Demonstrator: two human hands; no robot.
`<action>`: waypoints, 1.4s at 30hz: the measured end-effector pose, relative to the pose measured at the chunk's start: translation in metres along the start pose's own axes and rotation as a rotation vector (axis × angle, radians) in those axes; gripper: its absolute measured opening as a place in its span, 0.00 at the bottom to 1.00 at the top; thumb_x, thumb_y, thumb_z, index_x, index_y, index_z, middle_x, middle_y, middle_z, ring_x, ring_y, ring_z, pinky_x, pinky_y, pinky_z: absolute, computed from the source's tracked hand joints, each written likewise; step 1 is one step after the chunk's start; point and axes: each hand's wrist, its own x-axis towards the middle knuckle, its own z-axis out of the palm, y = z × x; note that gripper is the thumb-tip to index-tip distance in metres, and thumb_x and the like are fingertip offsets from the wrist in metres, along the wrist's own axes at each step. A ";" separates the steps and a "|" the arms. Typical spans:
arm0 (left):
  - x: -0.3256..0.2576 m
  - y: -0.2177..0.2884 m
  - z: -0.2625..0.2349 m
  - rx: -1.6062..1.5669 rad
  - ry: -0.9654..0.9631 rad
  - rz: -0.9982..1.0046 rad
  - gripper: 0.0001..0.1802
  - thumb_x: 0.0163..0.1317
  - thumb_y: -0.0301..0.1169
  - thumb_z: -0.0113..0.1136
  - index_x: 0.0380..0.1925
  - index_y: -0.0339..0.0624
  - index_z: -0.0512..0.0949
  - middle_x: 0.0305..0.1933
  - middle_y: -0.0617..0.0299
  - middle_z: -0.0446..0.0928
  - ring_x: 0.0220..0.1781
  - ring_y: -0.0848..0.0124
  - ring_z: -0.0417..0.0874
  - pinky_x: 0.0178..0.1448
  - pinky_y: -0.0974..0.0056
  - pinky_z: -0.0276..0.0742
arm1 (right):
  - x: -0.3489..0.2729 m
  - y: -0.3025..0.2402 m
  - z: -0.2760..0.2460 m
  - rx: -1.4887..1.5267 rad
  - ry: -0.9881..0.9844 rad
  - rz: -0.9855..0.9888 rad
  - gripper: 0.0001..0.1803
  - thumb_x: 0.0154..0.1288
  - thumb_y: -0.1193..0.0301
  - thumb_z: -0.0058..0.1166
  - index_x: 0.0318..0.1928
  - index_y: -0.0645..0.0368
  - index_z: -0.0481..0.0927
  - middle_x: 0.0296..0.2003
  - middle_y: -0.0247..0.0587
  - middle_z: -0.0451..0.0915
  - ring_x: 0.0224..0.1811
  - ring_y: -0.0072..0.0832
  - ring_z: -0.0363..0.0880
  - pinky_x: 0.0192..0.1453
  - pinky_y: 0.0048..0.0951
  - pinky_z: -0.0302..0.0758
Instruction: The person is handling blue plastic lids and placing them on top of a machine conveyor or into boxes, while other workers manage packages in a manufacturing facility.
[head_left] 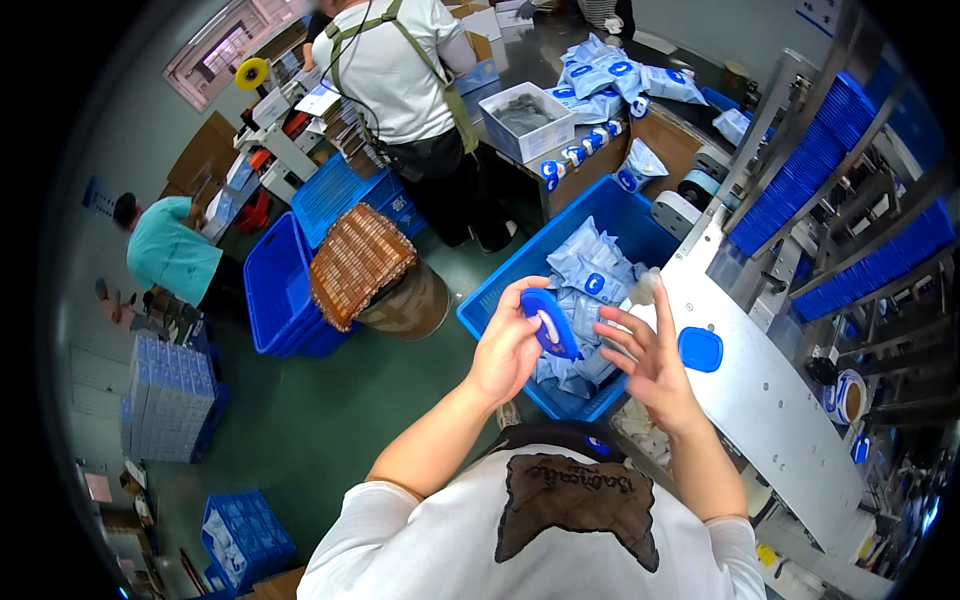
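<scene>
A worker's left hand (pixel 507 347) grips a blue plastic lid (pixel 548 322), its fingers clenched round the rim, holding it up over a blue crate (pixel 500 285) heaped with pale blue pouches (pixel 590 275). The right hand (pixel 648 362) hovers just beside the lid with fingers spread and released, grasping nothing. A second blue lid (pixel 700 349) lies flat on the grey metal bench (pixel 770 420) at the right, apart from both hands.

Judging by the full crate and the single lid set down on the bench, the work looks to be at an early stage, with most pouches not yet handled. What the pale curved strip on the held lid is cannot be made out, and the far side of the lid is hidden by the thumb. Racks of blue parts (pixel 850 190) at the right edge bend out of view, and another person in a white shirt (pixel 395 60) is cut off at the top.
</scene>
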 end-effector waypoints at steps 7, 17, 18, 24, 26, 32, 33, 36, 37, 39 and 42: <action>0.017 -0.007 -0.026 0.218 -0.094 0.039 0.30 0.61 0.20 0.52 0.64 0.39 0.58 0.56 0.57 0.68 0.57 0.71 0.71 0.62 0.64 0.67 | 0.046 0.020 0.031 -0.100 0.278 -0.106 0.52 0.54 0.87 0.57 0.72 0.51 0.39 0.37 0.41 0.77 0.40 0.23 0.79 0.47 0.24 0.77; 0.035 -0.018 -0.049 0.315 -0.084 -0.178 0.09 0.57 0.23 0.63 0.37 0.37 0.75 0.34 0.61 0.79 0.33 0.78 0.79 0.39 0.73 0.76 | 0.046 0.039 0.020 -0.098 0.404 0.013 0.47 0.57 0.86 0.56 0.71 0.51 0.46 0.34 0.36 0.76 0.39 0.19 0.76 0.45 0.21 0.75; 0.034 -0.027 -0.053 0.303 -0.118 -0.180 0.09 0.57 0.23 0.62 0.37 0.37 0.74 0.35 0.61 0.79 0.33 0.78 0.79 0.40 0.72 0.76 | 0.043 0.041 0.018 -0.089 0.387 -0.004 0.47 0.57 0.86 0.56 0.71 0.50 0.46 0.34 0.37 0.77 0.40 0.20 0.76 0.44 0.21 0.75; 0.041 -0.064 -0.029 0.322 -0.261 -0.458 0.11 0.59 0.23 0.60 0.42 0.36 0.74 0.37 0.61 0.80 0.36 0.76 0.80 0.43 0.73 0.77 | -0.003 0.041 -0.015 -0.203 0.545 -0.038 0.47 0.58 0.89 0.51 0.72 0.50 0.44 0.47 0.47 0.75 0.45 0.23 0.78 0.45 0.22 0.77; 0.039 -0.080 -0.014 0.258 -0.294 -0.470 0.13 0.59 0.23 0.60 0.45 0.36 0.74 0.38 0.61 0.80 0.38 0.76 0.81 0.44 0.73 0.77 | -0.020 0.038 -0.019 -0.227 0.544 -0.046 0.43 0.60 0.88 0.49 0.71 0.50 0.46 0.49 0.46 0.75 0.45 0.22 0.77 0.47 0.21 0.75; 0.040 -0.090 0.012 0.316 -0.321 -0.534 0.15 0.60 0.22 0.58 0.48 0.36 0.73 0.41 0.61 0.80 0.39 0.78 0.80 0.41 0.75 0.76 | -0.057 0.035 -0.024 -0.310 0.652 -0.011 0.39 0.62 0.86 0.50 0.70 0.51 0.51 0.39 0.40 0.78 0.39 0.18 0.76 0.43 0.19 0.74; 0.038 -0.093 0.010 0.345 -0.353 -0.498 0.15 0.60 0.22 0.58 0.48 0.36 0.73 0.41 0.61 0.80 0.39 0.78 0.80 0.42 0.76 0.76 | -0.062 0.038 -0.025 -0.321 0.701 0.001 0.40 0.60 0.84 0.53 0.70 0.51 0.52 0.33 0.37 0.79 0.35 0.17 0.76 0.40 0.18 0.73; 0.030 -0.102 0.007 0.354 -0.517 -0.446 0.15 0.59 0.19 0.58 0.47 0.35 0.73 0.41 0.61 0.79 0.39 0.79 0.80 0.42 0.76 0.76 | -0.081 0.034 -0.026 -0.382 0.720 0.121 0.42 0.59 0.82 0.57 0.70 0.51 0.53 0.30 0.35 0.79 0.31 0.16 0.75 0.37 0.17 0.72; 0.029 -0.104 0.008 0.343 -0.583 -0.438 0.15 0.59 0.19 0.58 0.47 0.35 0.73 0.41 0.61 0.79 0.39 0.79 0.80 0.42 0.76 0.76 | -0.087 0.036 -0.027 -0.398 0.716 0.125 0.42 0.58 0.82 0.58 0.70 0.51 0.52 0.29 0.35 0.79 0.30 0.15 0.75 0.36 0.17 0.72; 0.031 -0.101 0.019 0.588 -0.732 -0.425 0.15 0.58 0.17 0.58 0.46 0.35 0.72 0.41 0.61 0.78 0.38 0.80 0.79 0.42 0.76 0.75 | -0.099 0.039 -0.029 -0.433 0.713 0.130 0.44 0.58 0.81 0.59 0.71 0.50 0.51 0.27 0.34 0.79 0.29 0.14 0.74 0.35 0.17 0.71; 0.035 -0.103 0.032 0.771 -0.839 -0.415 0.12 0.59 0.19 0.59 0.43 0.36 0.73 0.38 0.62 0.77 0.38 0.79 0.78 0.42 0.74 0.75 | -0.111 0.028 -0.030 -0.492 0.778 0.142 0.45 0.58 0.80 0.59 0.71 0.50 0.48 0.26 0.36 0.80 0.29 0.14 0.74 0.36 0.17 0.72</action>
